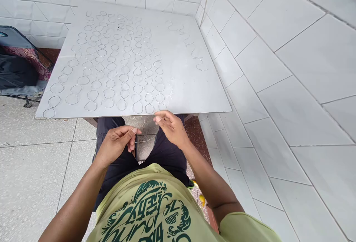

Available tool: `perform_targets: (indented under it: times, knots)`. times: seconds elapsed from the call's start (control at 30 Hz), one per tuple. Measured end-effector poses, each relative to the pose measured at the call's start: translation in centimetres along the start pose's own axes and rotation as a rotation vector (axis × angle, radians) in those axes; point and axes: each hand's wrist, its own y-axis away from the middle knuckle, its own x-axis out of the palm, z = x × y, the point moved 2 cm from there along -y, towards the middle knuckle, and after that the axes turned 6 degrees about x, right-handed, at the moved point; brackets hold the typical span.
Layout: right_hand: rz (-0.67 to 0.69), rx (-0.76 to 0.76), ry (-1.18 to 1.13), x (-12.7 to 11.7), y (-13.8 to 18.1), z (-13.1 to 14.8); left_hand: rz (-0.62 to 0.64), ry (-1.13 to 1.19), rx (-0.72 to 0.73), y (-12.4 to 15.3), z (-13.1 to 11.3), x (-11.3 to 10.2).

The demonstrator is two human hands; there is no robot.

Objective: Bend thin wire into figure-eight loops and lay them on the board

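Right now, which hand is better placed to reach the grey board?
Probably right: the right hand hovers by the near edge of the grey flat board; the left hand sits lower, pinching the thin bent wire.

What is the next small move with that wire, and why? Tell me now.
Probably bend the next loop: the left hand pinches the wire, the right hand sits at its curled end, and only one loop shows there, while the wire shapes on the board have several.

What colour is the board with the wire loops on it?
The board is light grey; head view.
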Motion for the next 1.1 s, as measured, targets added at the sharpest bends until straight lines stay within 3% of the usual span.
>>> perform_targets:
  times: [0.1, 0.17, 0.27, 0.5, 0.63, 0.87, 1.1]
  knots:
    - [0.191, -0.37, 0.361, -0.5, -1.0, 3.0, 0.071, -0.046, -0.02, -0.2, -0.3, -0.1]
    - [0.328, -0.531, 0.585, -0.2, -1.8, 4.2, 0.104, -0.047, -0.025, -0.3, -0.2, 0.2]
    - [0.427, -0.637, 0.814, 0.5, -2.8, 4.5, 0.136, -0.028, -0.034, -0.4, 0.1, 0.7]
    - [0.48, -0.868, 1.07, 0.7, -3.3, 3.7, 0.119, 0.05, -0.126, -0.2, 0.7, 0.8]
    - [0.439, -0.882, 1.089, 0.6, -3.1, 3.4, 0.096, 0.108, -0.145, -0.1, 1.1, 0.6]
    - [0.281, -0.732, 1.023, 1.0, -3.1, 2.4, 0.06, 0.097, -0.118, 0.6, 1.8, 1.8]
    - [0.419, -0.521, 1.013, 1.1, -3.5, 3.1, 0.018, -0.013, -0.098, 0.7, 1.5, 1.8]
